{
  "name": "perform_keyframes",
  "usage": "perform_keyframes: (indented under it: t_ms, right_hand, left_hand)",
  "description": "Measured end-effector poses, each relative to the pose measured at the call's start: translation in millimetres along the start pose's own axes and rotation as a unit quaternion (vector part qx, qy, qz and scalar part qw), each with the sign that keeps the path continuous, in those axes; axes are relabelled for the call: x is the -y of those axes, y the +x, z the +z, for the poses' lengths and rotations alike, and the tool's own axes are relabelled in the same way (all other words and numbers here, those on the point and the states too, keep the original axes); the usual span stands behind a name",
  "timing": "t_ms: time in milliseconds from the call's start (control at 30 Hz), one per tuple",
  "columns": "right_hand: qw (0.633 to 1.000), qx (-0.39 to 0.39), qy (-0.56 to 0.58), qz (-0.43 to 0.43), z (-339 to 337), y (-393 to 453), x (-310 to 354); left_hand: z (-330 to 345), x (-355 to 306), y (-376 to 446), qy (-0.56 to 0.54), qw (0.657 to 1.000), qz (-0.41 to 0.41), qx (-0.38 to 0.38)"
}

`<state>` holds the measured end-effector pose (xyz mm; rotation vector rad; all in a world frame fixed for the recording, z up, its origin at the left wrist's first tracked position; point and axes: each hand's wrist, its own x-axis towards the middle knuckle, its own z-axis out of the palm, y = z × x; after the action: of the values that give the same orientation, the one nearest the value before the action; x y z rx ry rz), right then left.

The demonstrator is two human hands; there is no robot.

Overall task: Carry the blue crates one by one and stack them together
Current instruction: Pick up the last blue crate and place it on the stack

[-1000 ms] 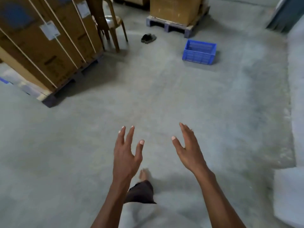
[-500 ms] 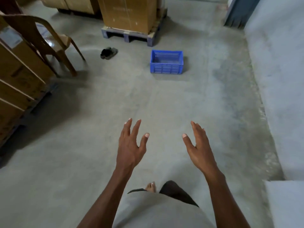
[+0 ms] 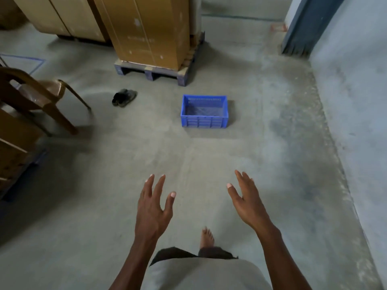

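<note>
**Q:** Both hands: what do they grasp?

**A:** Nothing. Left hand and right hand are raised side by side in the near centre, fingers spread and nearly straight, palms turned partly toward each other. Neither touches anything.

**Q:** Where is the task's object?

**A:** One blue crate stands upright on the concrete floor, mid-scene and well apart from the hands. It looks empty, open top upward. Its long axis runs left to right, so a long ribbed wall faces the person.

**Q:** Which way does it lie from the hands?

**A:** Straight ahead and farther off, roughly on the line between the two hands. Neither hand is clearly nearer. Judged from this, a two-handed lift would have each hand take one short end, left hand to the left end, right hand to the right.

**Q:** What surrounds it?

**A:** Just beyond it, a pallet carries a tall cardboard carton. To its left lie a pair of dark sandals, and farther left a brown plastic chair. A grey wall bounds the right side. One bare foot is planted near, below the hands.

**Q:** Stage of the task?

**A:** Likely the approach; no stack of crates is in view.
</note>
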<state>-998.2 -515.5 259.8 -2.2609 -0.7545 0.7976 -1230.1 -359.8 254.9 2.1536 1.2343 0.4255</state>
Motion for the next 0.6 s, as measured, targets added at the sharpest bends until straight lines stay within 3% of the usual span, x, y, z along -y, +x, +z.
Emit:
perform_keyframes:
  t_ms: [167, 300, 600]
  right_hand:
    - [0.999, 0.004, -0.028, -0.027, -33, 139, 45]
    - [0.999, 0.002, -0.029, -0.030, -38, 251, 73]
    - [1.000, -0.024, -0.006, 0.010, -62, 471, 143]
  left_hand:
    - [15, -25, 122, -0.021, 0.999, -0.026, -0.032]
    - [34, -34, 240, -0.057, 0.998, -0.038, -0.014]
    - [54, -73, 545, -0.010, 0.998, 0.053, 0.017]
